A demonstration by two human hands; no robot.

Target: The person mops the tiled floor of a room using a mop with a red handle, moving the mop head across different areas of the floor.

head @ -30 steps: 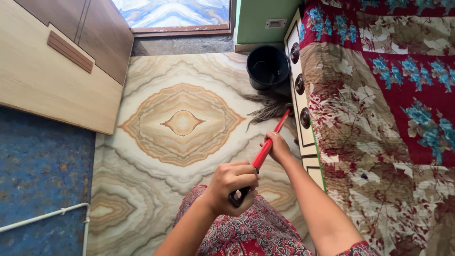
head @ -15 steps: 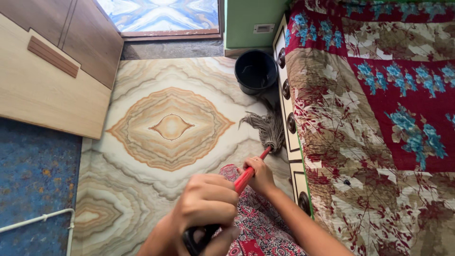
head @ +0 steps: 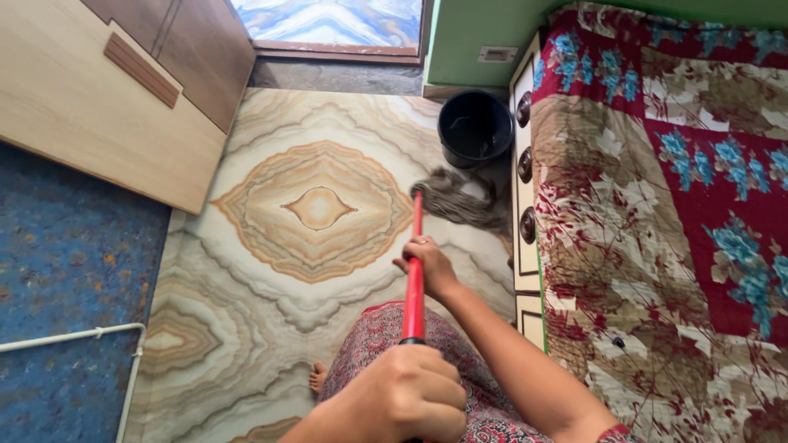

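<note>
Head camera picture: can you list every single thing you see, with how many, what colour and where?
mop: one, red handle, grey strings on the floor by the bucket
bucket: one, black, top, beside the bed
floor: one, cream and tan swirls, middle
bed cover: one, red and beige with blue flowers, right
cupboard: one, light wood, top left
mat: one, blue, left
pipe: one, white, bottom left
foot: one, bare, bottom
left hand: one, grips the handle's near end
right hand: one, grips the handle further down

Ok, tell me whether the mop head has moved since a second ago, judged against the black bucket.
Yes. The mop head has moved forward along the bed side, and now lies just below the black bucket; earlier it sat further back from it.
</note>
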